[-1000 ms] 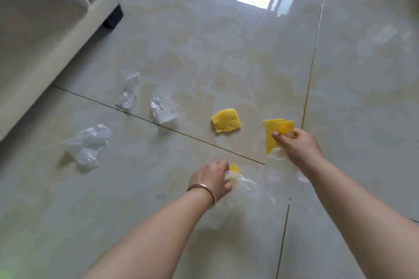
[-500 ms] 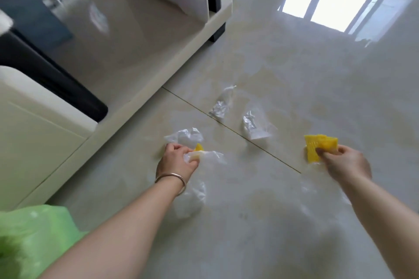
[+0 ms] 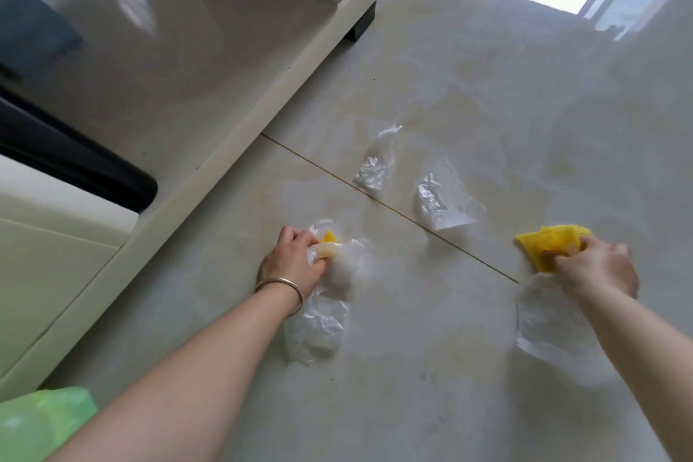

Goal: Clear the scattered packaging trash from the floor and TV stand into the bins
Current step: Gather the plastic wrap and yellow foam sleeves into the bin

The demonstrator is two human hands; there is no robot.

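The gathering step is under way: the left hand (image 3: 296,263) grips crumpled clear plastic (image 3: 318,326) and the right hand (image 3: 596,266) clutches yellow foam netting (image 3: 547,242) with a clear bag (image 3: 547,326). Two clear wrappers (image 3: 442,199) lie on the floor (image 3: 412,405) between and beyond the hands, probably next, though both fists are full.

Clear plastic wrappers (image 3: 322,315) plus a yellow scrap are bunched in the left hand (image 3: 296,264), low over the tiled floor (image 3: 412,405). Yellow foam netting (image 3: 547,242) & a clear bag (image 3: 551,323) are gripped by the right hand (image 3: 596,266). Two crumpled wrappers (image 3: 375,171) are seen btwn, near the TV stand (image 3: 210,146).
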